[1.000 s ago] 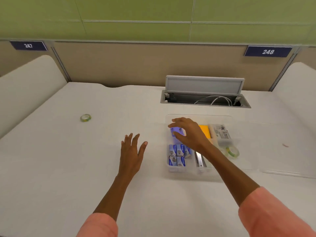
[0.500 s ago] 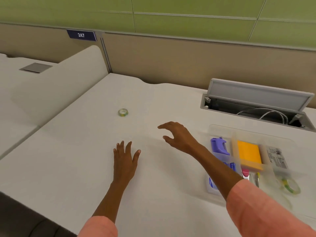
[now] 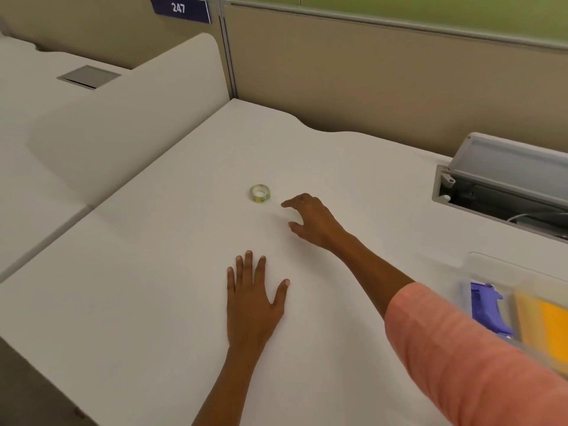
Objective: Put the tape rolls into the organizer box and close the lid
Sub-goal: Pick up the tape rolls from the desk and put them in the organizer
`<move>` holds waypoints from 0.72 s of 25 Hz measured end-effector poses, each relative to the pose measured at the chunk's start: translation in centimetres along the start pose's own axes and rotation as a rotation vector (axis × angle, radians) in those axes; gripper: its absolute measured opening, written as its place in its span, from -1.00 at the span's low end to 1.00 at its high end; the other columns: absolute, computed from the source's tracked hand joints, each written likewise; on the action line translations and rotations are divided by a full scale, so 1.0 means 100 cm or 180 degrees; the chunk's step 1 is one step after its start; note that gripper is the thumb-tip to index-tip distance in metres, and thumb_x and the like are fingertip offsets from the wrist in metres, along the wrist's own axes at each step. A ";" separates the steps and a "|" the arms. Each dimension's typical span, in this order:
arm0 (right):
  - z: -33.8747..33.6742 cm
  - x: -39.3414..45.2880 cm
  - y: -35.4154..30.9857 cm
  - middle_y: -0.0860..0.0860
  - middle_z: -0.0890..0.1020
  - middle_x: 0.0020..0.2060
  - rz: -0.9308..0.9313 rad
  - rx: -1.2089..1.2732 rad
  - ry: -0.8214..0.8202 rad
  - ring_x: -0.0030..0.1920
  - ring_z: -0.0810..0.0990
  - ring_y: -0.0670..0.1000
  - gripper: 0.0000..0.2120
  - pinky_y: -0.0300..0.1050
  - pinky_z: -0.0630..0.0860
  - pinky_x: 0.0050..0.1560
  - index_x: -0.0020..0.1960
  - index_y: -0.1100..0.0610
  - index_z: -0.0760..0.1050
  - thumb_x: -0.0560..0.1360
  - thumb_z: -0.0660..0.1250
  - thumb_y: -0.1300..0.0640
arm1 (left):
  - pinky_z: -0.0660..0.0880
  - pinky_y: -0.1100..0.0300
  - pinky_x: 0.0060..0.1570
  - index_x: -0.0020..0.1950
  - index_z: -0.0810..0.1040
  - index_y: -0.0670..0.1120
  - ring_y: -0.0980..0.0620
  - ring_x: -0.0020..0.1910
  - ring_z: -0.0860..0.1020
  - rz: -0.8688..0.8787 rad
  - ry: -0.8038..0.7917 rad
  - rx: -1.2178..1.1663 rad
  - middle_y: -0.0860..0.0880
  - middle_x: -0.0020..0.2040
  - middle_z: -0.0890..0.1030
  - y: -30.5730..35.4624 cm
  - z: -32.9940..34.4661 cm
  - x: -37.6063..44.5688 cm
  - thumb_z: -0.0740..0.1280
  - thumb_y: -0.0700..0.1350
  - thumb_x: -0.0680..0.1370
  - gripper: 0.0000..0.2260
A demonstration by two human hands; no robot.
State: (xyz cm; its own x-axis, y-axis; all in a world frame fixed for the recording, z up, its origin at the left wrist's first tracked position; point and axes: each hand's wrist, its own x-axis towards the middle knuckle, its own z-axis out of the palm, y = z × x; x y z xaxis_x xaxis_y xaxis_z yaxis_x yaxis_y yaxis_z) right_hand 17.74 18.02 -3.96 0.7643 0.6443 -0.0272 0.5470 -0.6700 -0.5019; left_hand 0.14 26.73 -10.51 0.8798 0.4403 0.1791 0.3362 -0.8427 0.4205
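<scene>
A small roll of clear tape with a green and yellow core [image 3: 260, 193] lies flat on the white desk [image 3: 153, 287]. My right hand [image 3: 313, 219] hovers just to its right, fingers spread and curved toward it, a short gap between fingertips and roll. My left hand [image 3: 253, 298] rests flat on the desk nearer to me, palm down, holding nothing. The clear organizer box [image 3: 491, 272] sits at the right edge of view, partly cut off, with a purple item [image 3: 487, 309] and a yellow block [image 3: 550, 330] inside. Its lid is out of view.
An open grey cable hatch [image 3: 504, 179] with wires sits at the back right of the desk. A beige partition wall [image 3: 368, 81] runs along the far edge. A white divider panel [image 3: 129, 118] bounds the desk on the left.
My right hand has left the organizer box and swung left across the desk to just beside the tape roll. The view has turned left with it. My left hand stays flat.
</scene>
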 end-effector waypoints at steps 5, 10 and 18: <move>0.021 0.042 -0.013 0.17 0.11 0.48 0.0179 -0.0689 -0.0326 0.46 0.09 0.24 -0.43 0.22 0.15 0.37 0.45 -0.03 0.11 0.51 0.22 -0.04 | -0.06 0.03 0.45 0.43 0.22 -0.03 -0.04 0.50 0.05 -0.0065 -0.0006 0.0083 -0.08 0.50 0.17 0.000 0.001 0.000 -0.01 0.29 0.48 -0.38; 0.041 0.059 -0.017 0.16 0.03 0.51 0.0196 -0.0948 -0.0510 0.50 -0.08 0.22 -0.40 0.30 0.03 0.40 0.46 -0.09 0.02 0.50 0.12 -0.21 | -0.09 -0.01 0.43 0.42 0.22 -0.01 -0.05 0.49 0.06 -0.0119 0.0005 0.0148 -0.07 0.50 0.18 0.001 0.002 0.003 -0.02 0.30 0.47 -0.38; 0.024 0.002 -0.010 0.12 0.48 0.25 0.0236 -0.0248 0.0301 0.24 0.40 0.15 -0.77 0.08 0.41 0.18 0.04 0.18 0.50 0.44 0.36 0.09 | -0.04 0.01 0.44 0.40 0.26 -0.07 -0.10 0.49 0.10 0.0017 -0.0007 0.0137 -0.13 0.48 0.23 0.000 0.000 0.002 0.03 0.26 0.48 -0.39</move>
State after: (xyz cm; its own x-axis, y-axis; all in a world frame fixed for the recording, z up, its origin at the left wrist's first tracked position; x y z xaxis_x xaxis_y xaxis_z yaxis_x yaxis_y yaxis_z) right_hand 16.56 19.71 -5.60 0.8304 0.5568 0.0218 0.5098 -0.7434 -0.4328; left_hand 0.29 26.82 -10.48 0.8824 0.4350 0.1792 0.3455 -0.8577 0.3808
